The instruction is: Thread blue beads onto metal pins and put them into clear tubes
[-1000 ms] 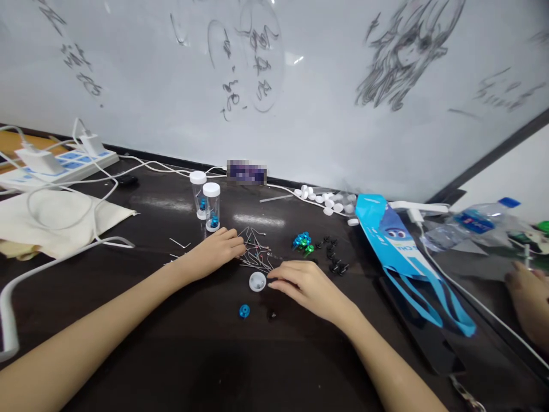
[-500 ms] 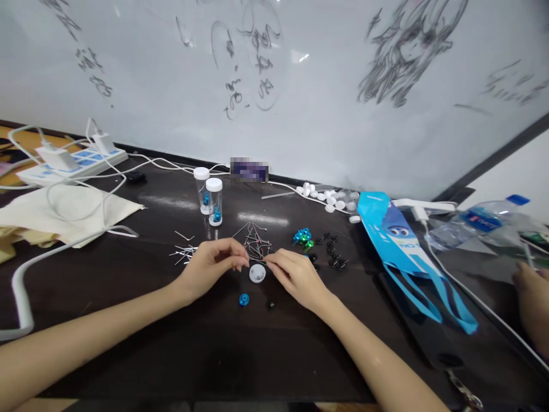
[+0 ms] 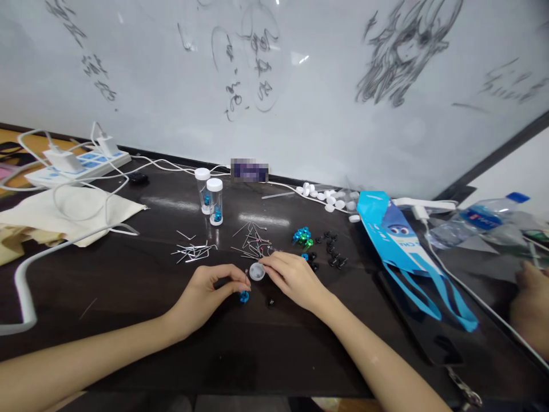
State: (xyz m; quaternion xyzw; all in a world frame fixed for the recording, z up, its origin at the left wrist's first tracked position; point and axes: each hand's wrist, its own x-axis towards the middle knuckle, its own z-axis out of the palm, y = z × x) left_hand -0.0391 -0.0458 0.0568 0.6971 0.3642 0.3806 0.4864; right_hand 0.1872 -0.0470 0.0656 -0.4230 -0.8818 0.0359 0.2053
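Observation:
My left hand (image 3: 217,288) is closed in a pinch just above a small blue metal part (image 3: 244,297). A thin dark piece (image 3: 246,273) sticks up at its fingertips, too small to name. My right hand (image 3: 294,278) has its fingers together at the right rim of a round white cap (image 3: 257,271), which lies hollow side up with tiny bits inside. Whether those fingers pinch anything is hidden. A small black part (image 3: 270,301) lies in front of the cap. Behind it is a loose pile of thin metal pins (image 3: 254,241).
Bent metal rods (image 3: 193,252) lie left. Two clear vials (image 3: 216,206) with white caps stand behind. To the right are blue and green parts (image 3: 302,235), black screws (image 3: 332,246), white caps (image 3: 330,199), a blue bag (image 3: 386,229) and a phone (image 3: 422,326). Another person's hand (image 3: 529,297) shows far right.
My left hand has come down and nearer, from beside the pins to the blue part. My right hand has shifted slightly left to the cap's rim.

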